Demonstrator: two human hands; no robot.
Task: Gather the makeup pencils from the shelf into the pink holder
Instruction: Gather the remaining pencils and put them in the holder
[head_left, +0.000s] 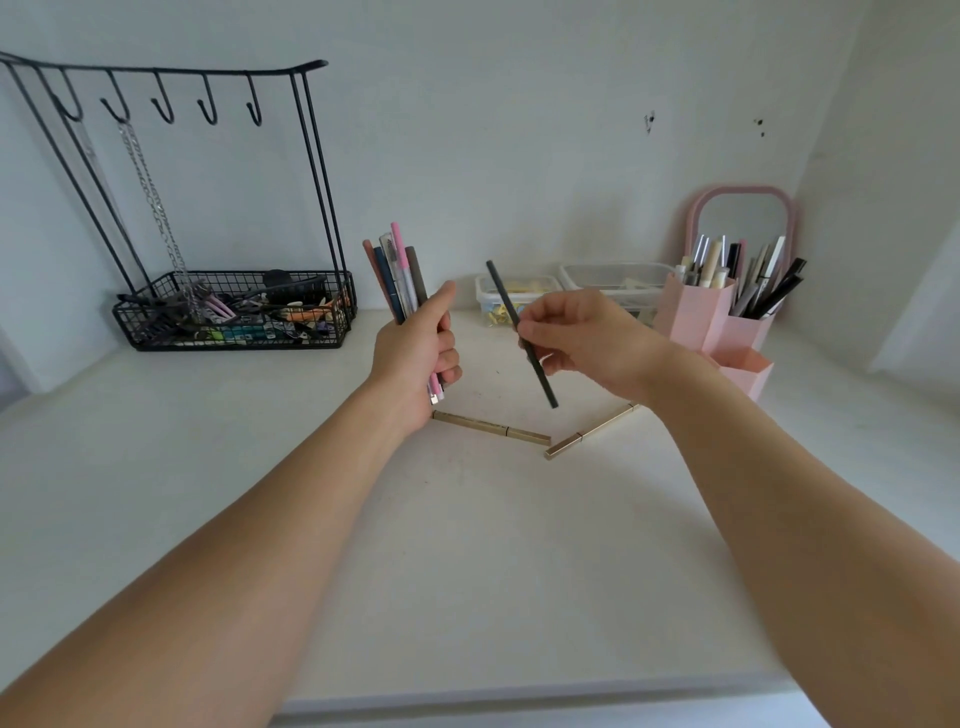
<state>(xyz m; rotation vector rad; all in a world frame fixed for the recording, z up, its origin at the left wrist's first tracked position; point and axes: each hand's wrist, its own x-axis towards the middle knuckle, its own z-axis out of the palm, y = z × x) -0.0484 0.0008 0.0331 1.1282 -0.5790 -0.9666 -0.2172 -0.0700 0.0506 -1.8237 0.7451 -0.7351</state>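
The left hand grips a bunch of makeup pencils upright, fingers curled round their lower ends. The right hand pinches a single dark pencil, tilted, between thumb and fingertips above the white shelf. Two gold pencils lie on the shelf just below the hands. The pink holder stands at the right, already stocked with pencils. No brand or lettering on any pencil is legible.

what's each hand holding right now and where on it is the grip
The left hand grips a bundle of makeup pencils around their lower part. The right hand pinches one dark pencil near its middle.
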